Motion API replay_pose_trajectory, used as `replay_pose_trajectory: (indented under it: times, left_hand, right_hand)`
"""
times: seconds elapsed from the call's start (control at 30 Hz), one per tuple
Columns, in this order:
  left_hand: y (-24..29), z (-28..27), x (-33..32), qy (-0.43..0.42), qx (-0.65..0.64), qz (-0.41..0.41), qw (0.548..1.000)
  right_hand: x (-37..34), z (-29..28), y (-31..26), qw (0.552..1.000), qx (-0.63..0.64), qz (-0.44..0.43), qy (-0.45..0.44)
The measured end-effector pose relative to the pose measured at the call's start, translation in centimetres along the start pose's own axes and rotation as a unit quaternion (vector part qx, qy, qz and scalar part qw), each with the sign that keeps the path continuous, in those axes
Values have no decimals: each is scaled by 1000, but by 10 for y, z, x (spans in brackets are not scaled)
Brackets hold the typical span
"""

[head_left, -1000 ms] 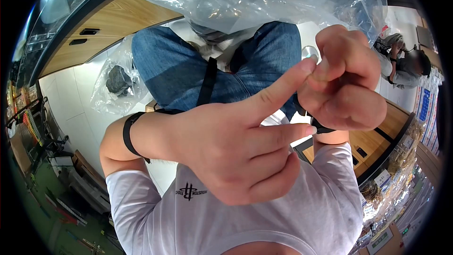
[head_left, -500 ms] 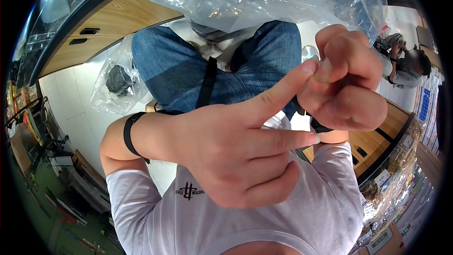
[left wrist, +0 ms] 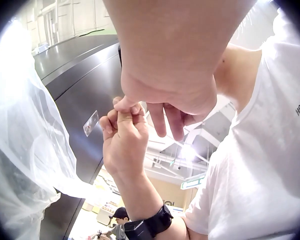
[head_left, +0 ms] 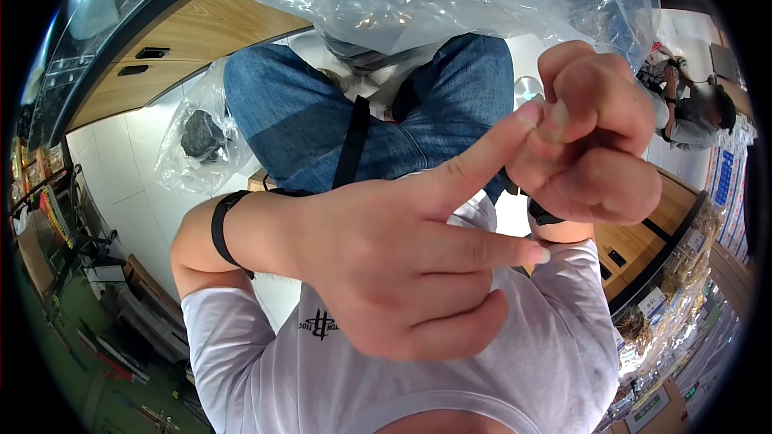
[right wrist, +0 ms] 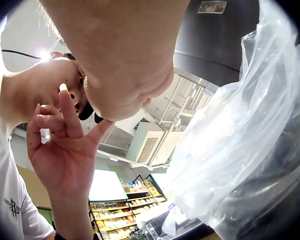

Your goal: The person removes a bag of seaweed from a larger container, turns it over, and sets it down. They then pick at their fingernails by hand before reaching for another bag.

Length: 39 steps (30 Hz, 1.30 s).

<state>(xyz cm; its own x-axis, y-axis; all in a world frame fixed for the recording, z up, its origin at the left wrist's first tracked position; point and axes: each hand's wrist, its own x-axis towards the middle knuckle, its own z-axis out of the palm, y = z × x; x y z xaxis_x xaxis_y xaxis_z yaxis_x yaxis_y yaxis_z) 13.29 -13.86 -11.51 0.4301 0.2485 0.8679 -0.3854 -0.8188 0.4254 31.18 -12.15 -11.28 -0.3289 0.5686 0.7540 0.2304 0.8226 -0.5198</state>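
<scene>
In the head view my left hand [head_left: 402, 265] is held before the chest, back of the hand up. Its thumb and index finger reach out straight and spread apart, while the other fingers fold in. My right hand [head_left: 595, 137] has curled fingers, with thumb and forefinger brought together at the left thumb's tip. From the right wrist view, the left palm [right wrist: 65, 155] shows with nothing in it. The left wrist view has the right hand [left wrist: 125, 145] from below, its fingertips meeting the left thumb. Whether something tiny sits between the fingertips, I cannot tell.
A large clear plastic bag [head_left: 418, 8] spreads beyond the knees in jeans [head_left: 289, 120]. On the floor at left lies a smaller bag [head_left: 193, 145] with a dark bundle inside. Wooden cabinets [head_left: 185, 32] flank the seat. At far right another person [head_left: 691, 108] is seen.
My left hand has shifted slightly right and downward, its index fingertip farther right. The right hand has barely moved, its thumb tip turning a little against the left thumb.
</scene>
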Motion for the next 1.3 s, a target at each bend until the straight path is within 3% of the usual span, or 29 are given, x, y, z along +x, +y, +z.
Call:
replay_pose_trajectory:
  times: [0.33,0.4,0.8,1.3]
  left_hand:
    - [1,-6,2,-5,-10,-3,1000]
    - [2,-19,5,-132,-17,-20,991]
    - [1,-21,4,-123,111,11,986]
    - [5,-20,1,-142,173,27,974]
  right_hand:
    - [0,-2,-1,1000,-1,-4,-2]
    - [0,-3,-2,1000,0,-4,-3]
    - [3,-5,-2,1000,-6,-12,-14]
    - [12,6,-8,997,-81,3,-13]
